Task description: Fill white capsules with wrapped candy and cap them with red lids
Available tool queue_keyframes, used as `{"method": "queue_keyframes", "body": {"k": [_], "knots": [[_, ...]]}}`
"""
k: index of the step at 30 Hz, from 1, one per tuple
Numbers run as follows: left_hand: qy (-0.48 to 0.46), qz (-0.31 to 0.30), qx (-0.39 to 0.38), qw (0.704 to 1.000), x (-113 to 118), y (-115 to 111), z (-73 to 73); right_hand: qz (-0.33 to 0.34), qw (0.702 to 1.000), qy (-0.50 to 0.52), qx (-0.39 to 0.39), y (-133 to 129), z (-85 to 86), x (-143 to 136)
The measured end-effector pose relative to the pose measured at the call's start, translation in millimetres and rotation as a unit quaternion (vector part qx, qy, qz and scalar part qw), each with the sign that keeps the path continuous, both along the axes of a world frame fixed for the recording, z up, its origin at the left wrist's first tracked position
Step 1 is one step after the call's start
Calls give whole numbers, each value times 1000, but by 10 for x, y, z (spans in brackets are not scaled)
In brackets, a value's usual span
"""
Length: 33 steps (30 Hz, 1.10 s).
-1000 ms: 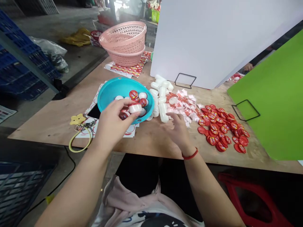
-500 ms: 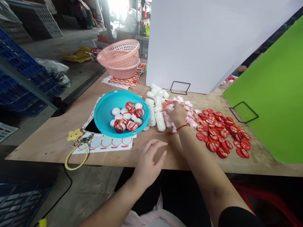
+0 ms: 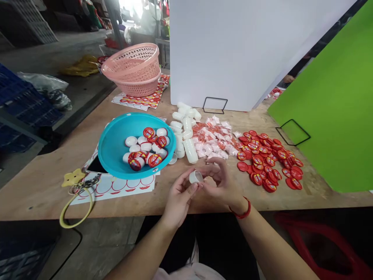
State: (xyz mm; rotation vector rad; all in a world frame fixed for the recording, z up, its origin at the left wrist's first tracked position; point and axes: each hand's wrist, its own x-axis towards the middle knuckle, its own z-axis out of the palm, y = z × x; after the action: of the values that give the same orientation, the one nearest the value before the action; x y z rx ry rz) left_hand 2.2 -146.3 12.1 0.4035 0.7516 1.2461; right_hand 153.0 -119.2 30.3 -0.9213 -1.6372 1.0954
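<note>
A small white plastic cup [image 3: 196, 177] is held over the table's front part, its opening tilted upward. My left hand [image 3: 181, 196] has its thumb and fingers closed on the cup's left side. On the other side, my right hand [image 3: 223, 182], with a red cord at the wrist, curves its thumb and fingertips against the cup. Whether anything else is in the right fingers is hidden. Just beyond my hands lies a heap of small pink and red packets [image 3: 214, 136]. White stacked cups [image 3: 190, 151] lie to its left, and red round lids [image 3: 262, 159] to its right.
A blue basin [image 3: 109, 155] holds several white capsules with red printed lids. It stands on printed sheets [image 3: 116, 189], beside a phone [image 3: 97, 165] and a yellow key strap [image 3: 76, 210]. Pink baskets [image 3: 136, 74] stand behind. A white panel [image 3: 221, 50] and a green panel [image 3: 326, 116] rise at the back and right.
My right hand has come back from the packet heap toward me and met my left hand. The left hand, open and holding nothing before, now grips the white cup. The view has shifted slightly.
</note>
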Motion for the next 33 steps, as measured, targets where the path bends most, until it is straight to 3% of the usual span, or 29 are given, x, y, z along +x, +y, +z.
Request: {"method": "queue_keyframes", "body": {"k": [3,5,7,8,10,12,16,22,27,28,30,32,33], "knots": [[-6,0,-11,1000,27,16,-23,52,997,-54,-17,136,71,210],[-14,8,-20,1000,14,28,-31,35,989,-140,-18,325,127,437],[-33,18,-39,999,-16,42,-35,-115,959,-261,-5,573,154,690],[-43,22,-49,998,-33,48,-34,-218,917,-333,-3,706,152,806],[-62,22,-68,996,-64,53,-27,-319,845,-428,-21,954,119,979],[-78,11,-76,994,-85,47,-13,-327,817,-472,-45,1142,69,1049],[-97,-22,-60,993,-104,14,28,-306,795,-518,-75,1318,7,964],[-114,-48,-22,992,-109,-6,52,-304,771,-547,-118,1443,53,834],[-142,-40,-37,988,-127,9,32,-311,790,-515,-116,1376,236,853],[-148,-37,-43,987,-131,13,27,-307,816,-477,-113,1304,295,834],[-157,-32,-56,985,-130,23,16,-250,904,-327,-117,1094,423,737],[-167,-28,-70,983,-115,33,6,-122,976,-124,-130,830,539,557],[-175,-26,-75,981,-103,39,3,-53,987,-57,-138,694,584,445]]}}
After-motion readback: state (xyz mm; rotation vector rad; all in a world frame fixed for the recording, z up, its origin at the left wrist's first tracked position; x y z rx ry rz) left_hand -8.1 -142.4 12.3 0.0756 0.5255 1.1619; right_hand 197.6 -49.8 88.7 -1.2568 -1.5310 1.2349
